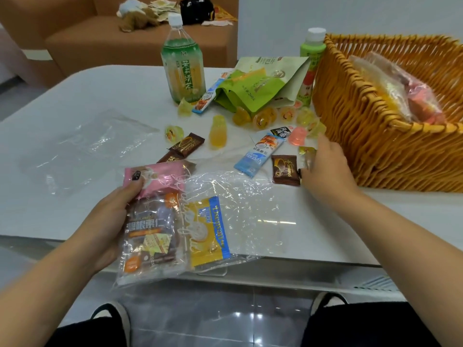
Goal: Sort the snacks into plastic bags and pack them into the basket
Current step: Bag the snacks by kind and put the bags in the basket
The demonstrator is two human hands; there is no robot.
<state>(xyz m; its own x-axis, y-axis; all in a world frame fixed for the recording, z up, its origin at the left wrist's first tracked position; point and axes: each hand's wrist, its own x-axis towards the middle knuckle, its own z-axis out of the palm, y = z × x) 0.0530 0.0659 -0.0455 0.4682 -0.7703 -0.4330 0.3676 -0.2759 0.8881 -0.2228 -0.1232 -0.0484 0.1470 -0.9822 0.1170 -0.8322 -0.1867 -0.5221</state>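
Snacks half-bagged at the edge of the white table (75, 101).

The left hand (114, 216) grips a clear plastic bag (200, 221) of wrapped snacks, thumb on a pink packet (160, 177). The right hand (323, 166), fingers curled, pinches a small yellow-wrapped candy (307, 152) beside a brown square chocolate packet (285, 170). The orange woven basket (363, 121) stands at right, already holding filled bags.

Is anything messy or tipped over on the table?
Yes. The green pouch lies on its side near the tall tea bottle, and jelly cups sit scattered in front of it, as if spilled out. The wicker basket stands upright.
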